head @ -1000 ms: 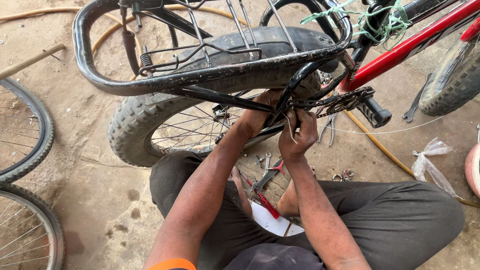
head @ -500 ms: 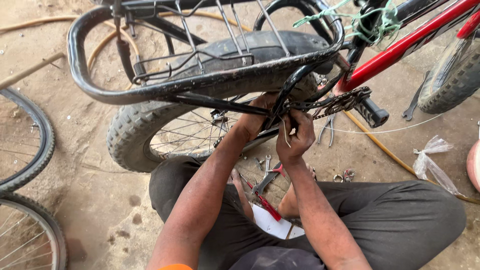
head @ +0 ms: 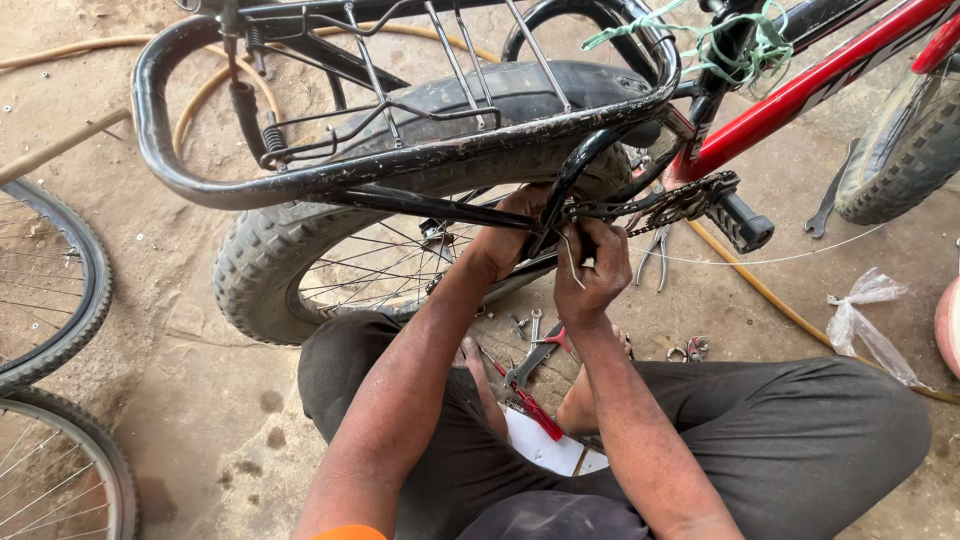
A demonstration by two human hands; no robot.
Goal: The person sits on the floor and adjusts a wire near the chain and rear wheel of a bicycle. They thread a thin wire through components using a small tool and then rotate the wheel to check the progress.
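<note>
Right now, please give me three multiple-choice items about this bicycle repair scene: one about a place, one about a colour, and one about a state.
1. Where do the pliers lie?
A. on the rear rack
B. on the ground beyond the right hand
C. in the plastic bag

2. What colour is the bicycle frame?
A. red
B. yellow
C. white

3. What is the state of the right hand?
A. open and flat on the ground
B. closed into a fist around a thin wire
C. resting on the knee

Answers:
1. B, because the pliers rest on the dirt just past the right hand, under the chain.
2. A, because the sloping tube near the pedal is red.
3. B, because its fingers curl tight around a thin wire beside the rear wheel, while the left hand grips near the stay.
</note>
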